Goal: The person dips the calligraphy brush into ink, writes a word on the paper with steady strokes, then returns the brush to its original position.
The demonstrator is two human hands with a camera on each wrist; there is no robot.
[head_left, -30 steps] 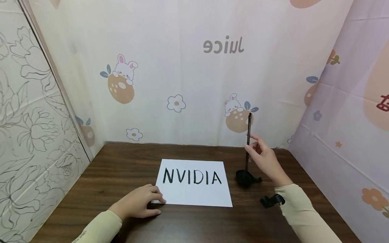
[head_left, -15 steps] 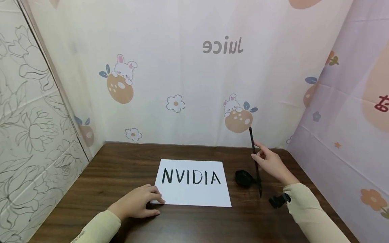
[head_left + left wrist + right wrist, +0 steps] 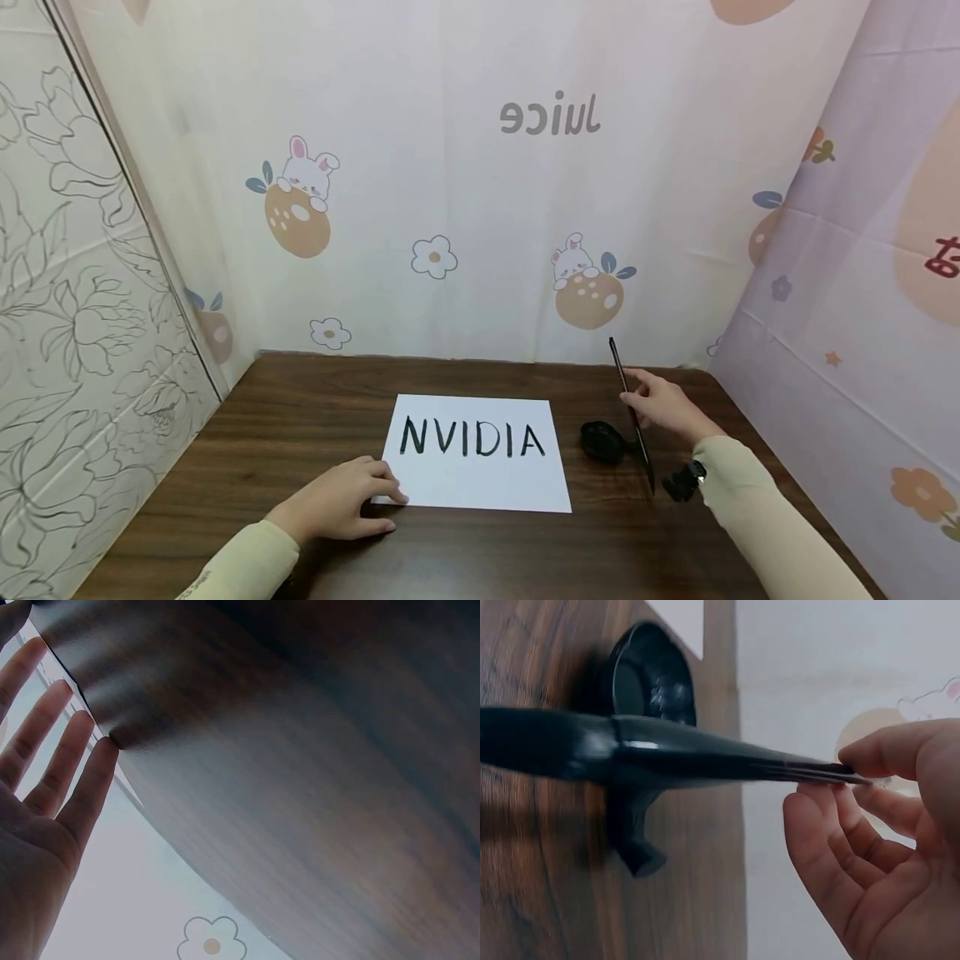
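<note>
Between thumb and fingers my right hand [image 3: 666, 405] pinches a dark writing brush [image 3: 628, 392], tilted with its tip down toward the right. In the right wrist view the brush [image 3: 697, 754] crosses in front of a black ink dish [image 3: 651, 671] with a short stub handle. That ink dish [image 3: 602, 442] sits on the table right of a white paper sheet [image 3: 480, 487] lettered "NVIDIA" in black. My left hand [image 3: 341, 498] rests with fingers on the sheet's lower left corner. The left wrist view has this left hand [image 3: 45, 802] with its fingers spread and extended.
The dark wooden table [image 3: 315, 392] ends at a printed curtain [image 3: 450, 167] behind. More cloth [image 3: 847, 275] closes off the right side, and a flower-patterned panel [image 3: 90, 292] stands at the left. A black device [image 3: 684, 483] is strapped at the right wrist.
My right hand has moved right and lower with the brush. The brush tip has left the ink dish and now hangs to its right, the shaft more tilted. My left hand stays put.
</note>
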